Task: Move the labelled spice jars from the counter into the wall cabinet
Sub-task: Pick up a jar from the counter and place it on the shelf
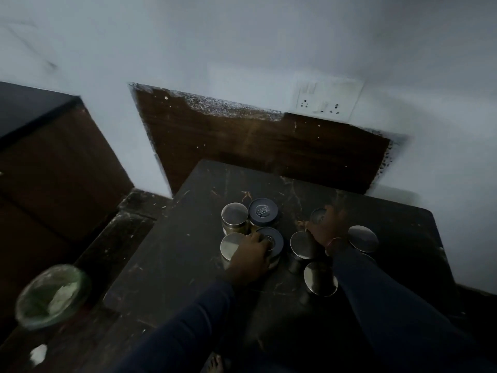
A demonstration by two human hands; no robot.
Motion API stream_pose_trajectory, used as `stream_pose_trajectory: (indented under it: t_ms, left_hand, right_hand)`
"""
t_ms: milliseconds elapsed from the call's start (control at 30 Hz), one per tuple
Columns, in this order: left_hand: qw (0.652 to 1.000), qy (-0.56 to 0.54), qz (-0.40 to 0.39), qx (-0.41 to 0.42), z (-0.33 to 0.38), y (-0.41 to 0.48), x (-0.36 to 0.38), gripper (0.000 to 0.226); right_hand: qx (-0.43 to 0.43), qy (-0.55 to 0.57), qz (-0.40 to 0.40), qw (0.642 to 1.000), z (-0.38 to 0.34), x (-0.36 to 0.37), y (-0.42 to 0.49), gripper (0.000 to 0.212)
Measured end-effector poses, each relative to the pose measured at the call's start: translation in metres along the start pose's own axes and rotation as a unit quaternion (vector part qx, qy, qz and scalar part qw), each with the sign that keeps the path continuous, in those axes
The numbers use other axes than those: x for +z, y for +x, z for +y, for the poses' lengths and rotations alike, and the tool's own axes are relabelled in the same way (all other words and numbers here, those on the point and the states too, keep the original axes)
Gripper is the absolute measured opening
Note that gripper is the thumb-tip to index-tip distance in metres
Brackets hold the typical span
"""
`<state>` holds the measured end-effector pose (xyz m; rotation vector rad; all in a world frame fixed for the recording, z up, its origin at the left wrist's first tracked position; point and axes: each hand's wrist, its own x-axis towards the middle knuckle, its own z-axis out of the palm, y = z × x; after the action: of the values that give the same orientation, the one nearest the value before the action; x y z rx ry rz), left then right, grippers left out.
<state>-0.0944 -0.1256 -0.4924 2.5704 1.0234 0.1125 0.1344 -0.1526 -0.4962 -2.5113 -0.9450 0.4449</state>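
both your hands are down among the spice jars on the dark tabletop (172,254).
your left hand (252,254) grips the dark-lidded jar (273,242); right of that jar, your right hand (326,227) clasps another jar (317,215), silver-lidded jars (302,244) all round it.

A dim room is recorded, enclosed by a pale bluish-white painted wall (242,36) carrying a white switch-and-socket plate (326,99) and, directly below it, a dark brown wooden panel (242,141) with ragged, paint-speckled edges. A dark, scratched stone-topped counter (166,254) is set against that panel, and a dark brown cabinet with a black top (40,146) is placed at the left. A round bin lined with a green plastic bag (51,297) is noted on the dark floor (129,227), just beside the counter.
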Motion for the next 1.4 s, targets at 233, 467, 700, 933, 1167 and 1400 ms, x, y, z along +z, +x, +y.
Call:
stream_pose_trajectory:
  t_ms: [233, 467, 700, 933, 1167, 1400]
  left_hand:
    - [0.996, -0.084, -0.008, -0.040, 0.017, -0.003, -0.001, 0.032]
    - [0.728, -0.624, 0.116, -0.257, 0.040, 0.014, -0.025, 0.046]
    - [0.596, -0.758, 0.043, -0.263, 0.036, 0.014, -0.051, 0.064]
    - [0.733, -0.619, 0.195, -0.204, 0.044, 0.008, -0.039, 0.051]
    - [0.797, -0.554, 0.197, -0.139, 0.042, -0.002, -0.032, 0.072]
    - [0.808, -0.533, 0.206, -0.145, 0.030, -0.002, -0.037, 0.062]
  right_hand:
    - [-0.087, 0.102, 0.010, 0.991, -0.003, -0.016, -0.003, 0.087]
    - [-0.059, 0.536, -0.021, 0.842, -0.052, -0.045, -0.042, 0.063]
    - [-0.064, 0.541, -0.184, 0.818, -0.049, -0.039, -0.053, 0.069]
    - [0.070, 0.596, -0.214, 0.771, -0.055, -0.022, -0.072, 0.046]
    - [0.074, 0.623, -0.217, 0.748, -0.062, -0.024, -0.079, 0.037]
    - [0.032, 0.617, -0.199, 0.760, -0.076, -0.024, -0.082, 0.037]
